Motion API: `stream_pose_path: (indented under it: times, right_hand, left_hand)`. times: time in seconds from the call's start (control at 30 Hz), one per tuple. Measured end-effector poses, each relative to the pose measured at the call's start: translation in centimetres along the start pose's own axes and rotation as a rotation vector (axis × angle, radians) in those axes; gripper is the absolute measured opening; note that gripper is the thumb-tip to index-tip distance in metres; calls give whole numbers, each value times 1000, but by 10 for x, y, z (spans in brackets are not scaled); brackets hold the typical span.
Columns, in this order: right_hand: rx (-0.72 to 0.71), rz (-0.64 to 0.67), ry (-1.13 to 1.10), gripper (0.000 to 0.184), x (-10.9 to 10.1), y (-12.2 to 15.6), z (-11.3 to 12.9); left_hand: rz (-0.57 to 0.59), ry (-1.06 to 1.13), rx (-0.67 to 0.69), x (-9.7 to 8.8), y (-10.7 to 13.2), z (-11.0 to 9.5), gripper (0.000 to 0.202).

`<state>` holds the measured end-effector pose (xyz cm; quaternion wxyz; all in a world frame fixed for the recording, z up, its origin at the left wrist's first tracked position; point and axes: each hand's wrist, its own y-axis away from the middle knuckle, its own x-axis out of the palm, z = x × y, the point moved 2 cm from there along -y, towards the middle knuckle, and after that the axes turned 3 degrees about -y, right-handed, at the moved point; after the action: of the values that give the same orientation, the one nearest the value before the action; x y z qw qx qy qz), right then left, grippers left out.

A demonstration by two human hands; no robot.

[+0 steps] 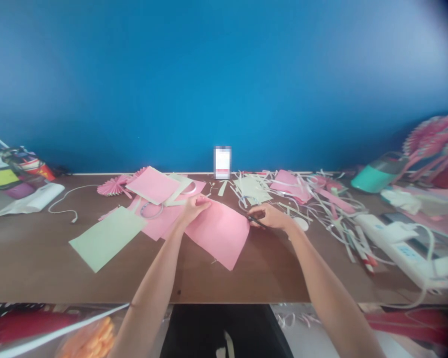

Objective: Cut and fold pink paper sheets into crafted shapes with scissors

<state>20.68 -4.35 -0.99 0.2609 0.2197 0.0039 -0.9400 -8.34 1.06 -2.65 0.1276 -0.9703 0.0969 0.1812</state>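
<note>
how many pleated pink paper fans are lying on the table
2. One pleated fan lies on the brown table left of the top pink sheet; the other pokes out behind that sheet's upper corner. More could be hidden under the papers.

Bare forearms (153,293), dark garment (205,328) with pale marking (226,345)

A brown wooden table (33,258) carries a pink paper sheet (218,236) at mid-front, a pale green card (106,237) left of it, a pleated pink paper fan (114,186) near the back edge, pale paper strips (321,209) scattered right of centre, and a white power strip (399,243) by the right edge.
</note>
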Motion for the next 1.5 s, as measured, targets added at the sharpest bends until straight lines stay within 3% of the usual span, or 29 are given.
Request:
stream_pose_path:
  times: [0.13, 0.57, 0.97, 1.37, 1.5]
  right_hand:
    - [-39, -93, 54, 30, -2, -4, -4]
    - [-47, 38, 187, 32, -1, -7, -12]
    - [3, 39, 156, 29, 2, -5, -8]
    - [-22, 30, 163, 28, 4, -7, -10]
    - [-37, 25, 181, 30, 4, -9, -13]
  left_hand:
    - [24, -15, 3, 2, 1, -4, 26]
    - [77, -68, 46, 7, 1, -4, 27]
    - [82, -36, 54, 7, 0, 0, 27]
    - [32, -32, 80, 8, 0, 0, 26]
    - [66, -50, 92, 10, 1, -3, 24]
